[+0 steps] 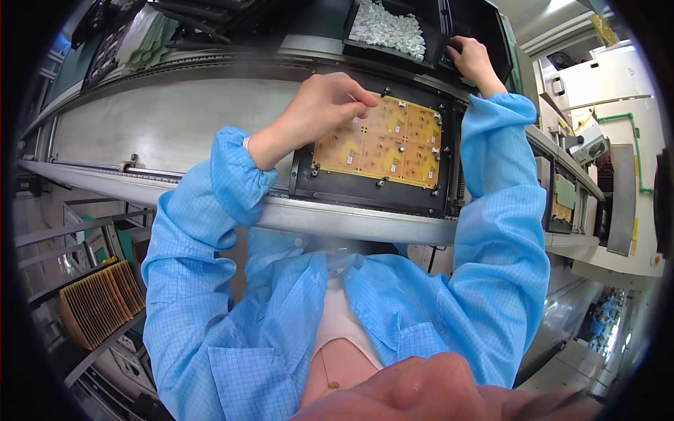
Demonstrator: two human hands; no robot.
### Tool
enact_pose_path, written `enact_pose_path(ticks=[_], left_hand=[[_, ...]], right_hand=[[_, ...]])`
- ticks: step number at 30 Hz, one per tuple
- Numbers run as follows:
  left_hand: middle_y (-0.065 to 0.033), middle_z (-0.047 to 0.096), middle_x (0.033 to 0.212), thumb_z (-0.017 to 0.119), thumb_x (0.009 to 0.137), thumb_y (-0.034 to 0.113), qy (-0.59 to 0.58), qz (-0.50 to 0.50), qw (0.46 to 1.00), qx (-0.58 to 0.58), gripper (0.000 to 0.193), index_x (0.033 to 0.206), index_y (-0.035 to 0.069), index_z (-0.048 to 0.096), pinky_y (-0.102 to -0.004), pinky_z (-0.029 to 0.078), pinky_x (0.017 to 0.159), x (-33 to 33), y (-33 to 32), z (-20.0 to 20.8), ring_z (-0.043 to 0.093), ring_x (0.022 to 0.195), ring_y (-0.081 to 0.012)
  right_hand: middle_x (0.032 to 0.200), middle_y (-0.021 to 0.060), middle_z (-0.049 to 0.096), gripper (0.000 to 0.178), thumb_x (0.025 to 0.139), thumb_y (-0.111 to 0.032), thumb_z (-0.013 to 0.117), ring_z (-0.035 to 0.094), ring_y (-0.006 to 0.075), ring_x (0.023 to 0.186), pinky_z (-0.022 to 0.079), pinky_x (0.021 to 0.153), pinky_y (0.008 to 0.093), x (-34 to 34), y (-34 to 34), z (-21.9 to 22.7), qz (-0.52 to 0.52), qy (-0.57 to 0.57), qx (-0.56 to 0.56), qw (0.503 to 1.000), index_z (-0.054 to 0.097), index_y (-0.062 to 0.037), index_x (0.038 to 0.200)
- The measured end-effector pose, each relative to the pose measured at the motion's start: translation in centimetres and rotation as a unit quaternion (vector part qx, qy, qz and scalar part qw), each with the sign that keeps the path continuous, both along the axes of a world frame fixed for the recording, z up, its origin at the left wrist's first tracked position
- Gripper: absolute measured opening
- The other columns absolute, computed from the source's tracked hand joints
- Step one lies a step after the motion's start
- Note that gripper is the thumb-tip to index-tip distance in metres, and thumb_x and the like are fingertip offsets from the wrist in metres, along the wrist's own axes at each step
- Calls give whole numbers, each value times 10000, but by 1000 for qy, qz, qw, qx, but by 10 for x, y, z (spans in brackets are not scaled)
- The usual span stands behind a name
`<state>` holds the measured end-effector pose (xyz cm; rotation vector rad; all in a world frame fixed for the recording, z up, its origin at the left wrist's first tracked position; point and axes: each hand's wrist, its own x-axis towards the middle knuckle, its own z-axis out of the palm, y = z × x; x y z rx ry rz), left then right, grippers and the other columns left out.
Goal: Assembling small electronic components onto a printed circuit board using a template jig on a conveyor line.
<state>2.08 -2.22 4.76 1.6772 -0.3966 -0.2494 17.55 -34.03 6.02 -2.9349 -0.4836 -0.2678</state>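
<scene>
Blue checked sleeves (210,281) of a cleanroom coat fill the lower part of the view, rising from the person's chest toward the desk (168,123), a long grey metal conveyor surface with rails along its near edge. On it, straight ahead of the person, lies a yellow-orange panel of printed circuit boards (382,144), flat in a black rectangular carrier frame (365,193) with small black clips round its border. The left hand (319,105) rests over the panel's upper left corner, fingers curled narrowly together with the tips pinched at the panel's top edge; whether something small sits between them cannot be told. The right hand (472,59) is well apart from the panel, beyond its far right corner, fingers bent over the edge of a black open bin (435,52) that holds a heap of small white parts (390,31); what that hand grips, if anything, is hidden. To the right along the line, a second yellow-and-green board (563,200) sits in another carrier. Low on the left, a stack of tan slotted trays (98,305) stands on a metal rack below the desk.
</scene>
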Motion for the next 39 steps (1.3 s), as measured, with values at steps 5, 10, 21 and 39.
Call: enact_pose_path(ticks=[5,10,21,39], left_hand=[[-72,728,862,668,826,68,-21,-25,994,101,176,988,50,736,-283,546,731,-3,-23,11,706,811,-160],[-126,720,873,687,802,68,-218,-43,951,216,164,964,53,715,-361,560,741,0,-59,7,704,819,-279],[-144,708,819,673,795,74,-256,-120,888,362,126,916,47,697,-420,551,758,0,-102,6,690,804,-332],[-137,698,843,646,799,116,-269,-200,806,488,150,940,74,679,-418,547,725,5,-117,21,682,824,-341]], right_hand=[[977,167,703,176,873,-163,662,661,375,932,535,833,452,6,-6,-7,-20,-27,-52,998,728,-66,1005],[963,140,703,174,902,-193,645,660,360,882,532,808,427,1,-16,-5,6,-164,-8,986,734,-88,1007],[857,158,712,139,870,-159,680,692,270,777,533,707,351,-65,-25,1,33,-140,253,957,729,-36,910],[822,19,695,190,958,-177,637,609,58,738,472,647,197,-147,-26,5,2,43,449,893,721,-22,1026]])
